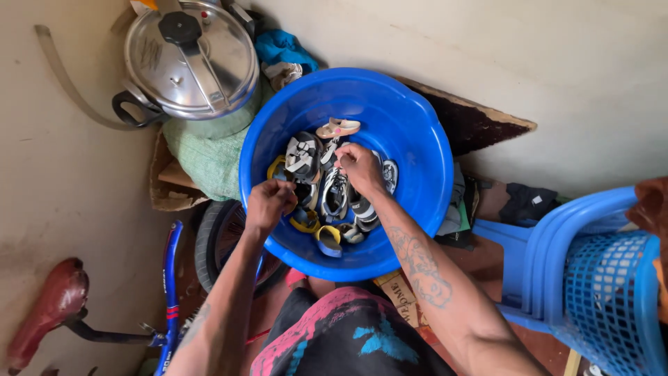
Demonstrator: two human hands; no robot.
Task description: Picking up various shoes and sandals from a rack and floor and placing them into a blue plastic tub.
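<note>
Inside, both hands (316, 188) closed among small black, white and yellow shoes (327, 188) heaped in a round blue basin (410, 125).

blue basin (410, 132), black-and-white shoes (304, 156), pink sandal (338, 127), yellow-and-blue sandals (328, 239), silver cooker (191, 59)

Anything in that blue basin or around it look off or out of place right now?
Nothing looks spilled or broken. The small shoes lie jumbled in the blue basin, some on their sides, with both the left hand and the right hand among them. The basin rests unevenly on clutter beside a pressure cooker.
</note>
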